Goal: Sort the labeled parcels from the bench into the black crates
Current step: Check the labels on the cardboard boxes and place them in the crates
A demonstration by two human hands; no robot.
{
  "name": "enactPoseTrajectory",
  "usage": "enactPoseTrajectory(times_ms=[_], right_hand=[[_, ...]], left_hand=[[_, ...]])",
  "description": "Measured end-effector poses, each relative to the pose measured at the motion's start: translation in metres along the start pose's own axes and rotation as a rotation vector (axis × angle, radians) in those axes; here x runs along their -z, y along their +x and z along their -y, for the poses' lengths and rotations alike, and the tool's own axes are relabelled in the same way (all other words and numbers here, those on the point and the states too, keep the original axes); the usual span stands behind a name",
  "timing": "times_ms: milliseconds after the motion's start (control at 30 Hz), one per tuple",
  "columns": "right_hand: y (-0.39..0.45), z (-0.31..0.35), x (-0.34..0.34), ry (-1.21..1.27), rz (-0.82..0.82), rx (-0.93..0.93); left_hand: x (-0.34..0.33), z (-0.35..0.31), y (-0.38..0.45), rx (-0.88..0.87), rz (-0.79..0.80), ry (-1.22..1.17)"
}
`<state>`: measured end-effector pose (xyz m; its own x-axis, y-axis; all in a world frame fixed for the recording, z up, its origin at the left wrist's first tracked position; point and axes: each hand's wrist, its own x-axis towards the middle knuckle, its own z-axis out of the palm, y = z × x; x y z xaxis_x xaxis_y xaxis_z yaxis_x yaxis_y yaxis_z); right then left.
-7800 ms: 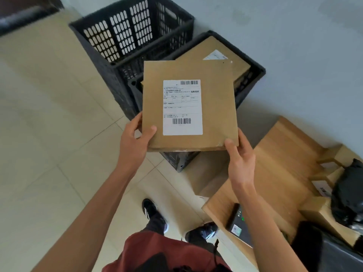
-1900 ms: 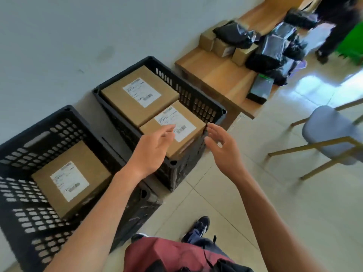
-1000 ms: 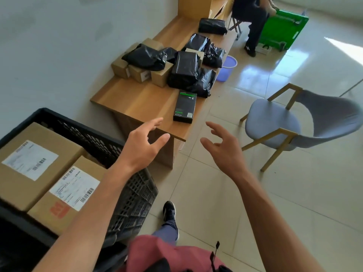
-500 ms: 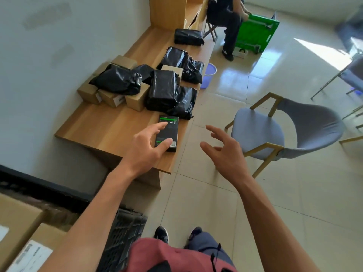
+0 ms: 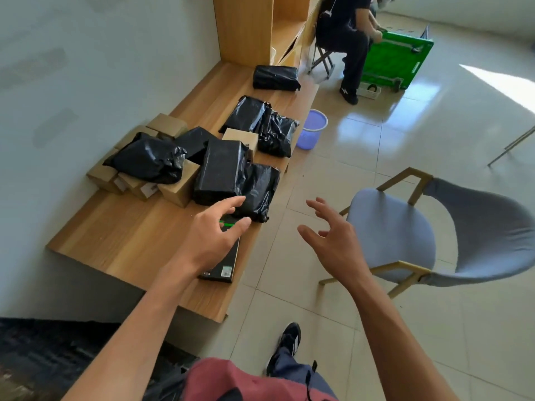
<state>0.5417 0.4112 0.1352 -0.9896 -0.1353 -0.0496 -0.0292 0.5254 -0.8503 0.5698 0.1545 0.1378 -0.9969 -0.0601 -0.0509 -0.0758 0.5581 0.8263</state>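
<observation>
From my feed the parcels sit clustered on the wooden bench [image 5: 121, 241], which runs along the pale wall on the left: a flat black box with green markings [image 5: 224, 264] lies nearest, close to the bench's front edge, and behind it are a tall black-wrapped parcel [image 5: 218, 172], a crumpled black bag [image 5: 260, 189] just beside it, another black bag [image 5: 147, 159] resting on a row of small cardboard boxes [image 5: 176, 186], and further black bags up to a lone black pouch [image 5: 275, 78] at the far end. A dark corner of a black crate [image 5: 43, 357] shows blurred at the lower left. My left hand [image 5: 210, 241] is over the flat black box with fingers spread and relaxed; it hides most of the box's far end, and I cannot tell whether it touches it. My right hand [image 5: 333, 241] hangs in the air over the tiled floor [image 5: 434, 342], fingers splayed and loosely bent, holding nothing. To the right stands a grey-blue chair [image 5: 405, 241] with wooden legs; a lilac bucket [image 5: 312, 128] sits on the floor by the bench, and farther back a seated person [image 5: 344, 33] handles a green crate [image 5: 396, 57].
</observation>
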Motion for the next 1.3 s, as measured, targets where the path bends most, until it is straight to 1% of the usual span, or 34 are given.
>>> enactPoseTrajectory(times_ms=[167,333,533,767,833,1000,1067,1300], right_hand=[[0.064,-0.019,0.029,-0.036,0.066,0.009],[0.122,-0.030,0.031,-0.069,0.135,0.012],[0.198,-0.025,0.007,-0.153,0.258,0.061],[0.291,0.003,-0.027,-0.294,0.382,0.135],[0.313,0.015,-0.036,-0.342,0.414,0.177],[0.357,0.034,-0.053,-0.318,0.465,0.250],[0.375,0.028,-0.061,-0.344,0.504,0.278],[0.445,-0.015,-0.102,-0.513,0.630,0.237]], left_hand=[[-0.025,-0.009,0.049,0.035,-0.040,-0.005],[-0.034,-0.008,0.085,0.090,-0.077,-0.027],[-0.028,0.015,0.133,0.173,-0.167,-0.089],[-0.010,0.044,0.196,0.246,-0.307,-0.168],[-0.007,0.050,0.210,0.275,-0.320,-0.176],[-0.003,0.056,0.240,0.320,-0.317,-0.171],[-0.001,0.058,0.253,0.346,-0.323,-0.159],[-0.002,0.063,0.297,0.488,-0.343,-0.140]])
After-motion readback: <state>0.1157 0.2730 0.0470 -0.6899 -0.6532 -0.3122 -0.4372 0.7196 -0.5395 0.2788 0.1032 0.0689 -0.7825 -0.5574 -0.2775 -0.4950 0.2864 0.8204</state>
